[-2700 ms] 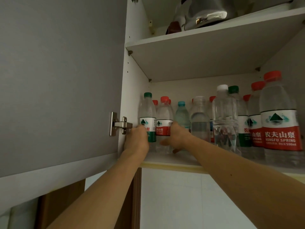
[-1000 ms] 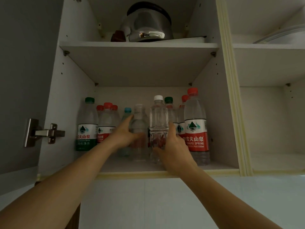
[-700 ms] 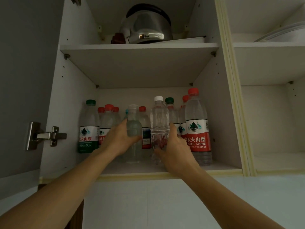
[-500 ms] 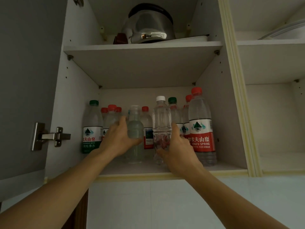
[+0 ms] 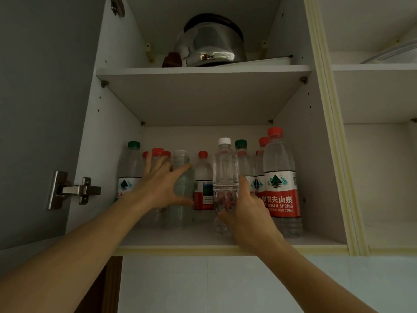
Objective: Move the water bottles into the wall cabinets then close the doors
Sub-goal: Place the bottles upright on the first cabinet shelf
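Bare forearms, no sleeves visible

We've got water bottles (image 5: 281, 177) crowding the lower shelf (image 5: 203, 239) from nine to three o'clock; only its front strip at six o'clock and the headroom above the caps stay open.

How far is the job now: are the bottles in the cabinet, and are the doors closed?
Done: many plastic water bottles stand on the white lower cabinet shelf. In hand: the left hand spreads open by the cloudy clear-capped bottle; the right hand holds the clear white-capped bottle. Left: the grey cabinet door stands open.
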A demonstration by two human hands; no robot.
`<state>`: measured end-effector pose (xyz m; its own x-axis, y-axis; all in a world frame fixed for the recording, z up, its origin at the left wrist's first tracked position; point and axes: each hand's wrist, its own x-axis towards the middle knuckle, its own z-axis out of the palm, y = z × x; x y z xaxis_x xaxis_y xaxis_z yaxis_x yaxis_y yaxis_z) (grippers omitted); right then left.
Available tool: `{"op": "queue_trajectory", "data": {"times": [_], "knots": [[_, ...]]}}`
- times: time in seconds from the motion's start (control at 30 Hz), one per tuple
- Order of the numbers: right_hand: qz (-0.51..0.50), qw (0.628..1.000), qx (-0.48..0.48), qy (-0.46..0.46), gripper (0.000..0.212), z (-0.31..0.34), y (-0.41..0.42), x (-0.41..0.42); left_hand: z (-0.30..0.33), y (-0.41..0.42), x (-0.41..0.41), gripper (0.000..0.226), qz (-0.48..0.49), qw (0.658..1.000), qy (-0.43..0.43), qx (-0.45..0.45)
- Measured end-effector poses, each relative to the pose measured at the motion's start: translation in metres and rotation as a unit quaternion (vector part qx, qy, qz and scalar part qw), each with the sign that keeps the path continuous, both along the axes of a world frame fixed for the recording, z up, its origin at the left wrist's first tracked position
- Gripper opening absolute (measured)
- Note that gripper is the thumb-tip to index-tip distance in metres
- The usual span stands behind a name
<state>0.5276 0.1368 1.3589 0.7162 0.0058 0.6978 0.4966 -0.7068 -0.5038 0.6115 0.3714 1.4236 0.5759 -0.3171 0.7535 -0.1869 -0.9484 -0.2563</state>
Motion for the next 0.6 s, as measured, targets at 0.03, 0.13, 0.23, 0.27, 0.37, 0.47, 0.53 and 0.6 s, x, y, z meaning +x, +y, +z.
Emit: {"op": "queue_trajectory", "data": {"times": [0.03, 0.13, 0.23, 0.27, 0.37, 0.47, 0.53, 0.6], "knots": [[0.000, 1.000, -0.001, 0.001, 0.081, 0.000, 0.000, 0.000, -0.001, 0.004, 0.001, 0.116, 0.005, 1.000, -0.010, 0.010], [-0.006, 1.000, -0.019, 0.007, 0.084, 0.002, 0.001, 0.002, -0.008, 0.010, 0.002, 0.114, 0.000, 0.999, -0.035, 0.022], [-0.017, 0.999, -0.039, 0.021, 0.087, 0.006, 0.003, 0.004, -0.016, 0.012, 0.006, 0.112, -0.028, 0.999, -0.042, 0.002], [-0.015, 0.999, -0.044, 0.025, 0.086, 0.008, 0.004, 0.005, -0.017, 0.012, 0.007, 0.110, -0.037, 0.998, -0.041, -0.006], [-0.001, 0.998, -0.057, 0.035, 0.076, 0.017, 0.006, 0.007, -0.018, 0.014, 0.010, 0.109, -0.047, 0.998, -0.037, -0.013], [-0.009, 0.995, -0.077, 0.067, 0.077, 0.026, 0.014, 0.013, -0.019, 0.013, 0.013, 0.109, -0.049, 0.998, -0.040, -0.013], [-0.013, 0.992, -0.085, 0.088, 0.076, 0.030, 0.023, 0.019, -0.019, 0.012, 0.014, 0.103, -0.050, 0.998, -0.042, -0.015], [-0.011, 0.992, -0.080, 0.100, 0.074, 0.033, 0.031, 0.024, -0.021, 0.014, 0.014, 0.095, -0.062, 0.997, -0.049, -0.024]]}}
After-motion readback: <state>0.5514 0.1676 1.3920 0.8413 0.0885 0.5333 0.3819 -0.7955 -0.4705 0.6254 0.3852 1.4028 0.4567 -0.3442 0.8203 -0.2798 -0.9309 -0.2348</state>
